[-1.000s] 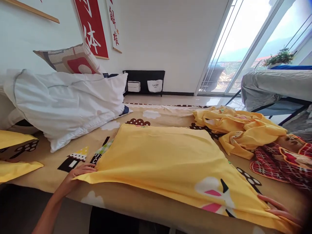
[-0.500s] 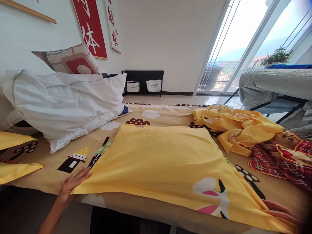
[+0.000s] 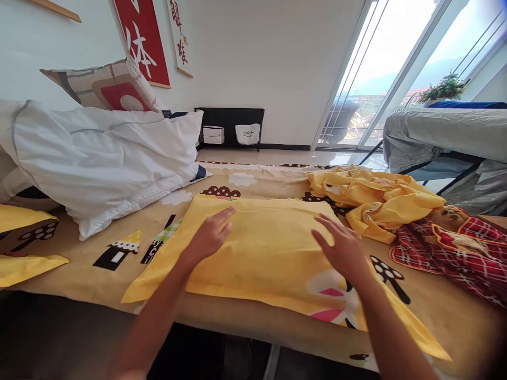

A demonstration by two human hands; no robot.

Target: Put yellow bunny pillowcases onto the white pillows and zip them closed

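A yellow pillowcase (image 3: 273,248) lies flat on the bed, its near edge at the bed's front. My left hand (image 3: 209,236) is stretched out over its left half, fingers straight and together, holding nothing. My right hand (image 3: 343,248) reaches over the right half with fingers spread, also holding nothing. Both hands are low over the cloth; I cannot tell if they touch it.
A white pillow (image 3: 103,158) and a patterned cushion (image 3: 106,89) lie at the left. Crumpled yellow fabric (image 3: 376,200) and a red plaid cloth (image 3: 447,243) sit at the right. The printed bedsheet (image 3: 119,248) covers the bed. A grey covered table (image 3: 443,137) stands beyond.
Both hands let go of the pillowcase's near corners and moved forward over its middle. The pillowcase's front edge now lies folded back and shorter.
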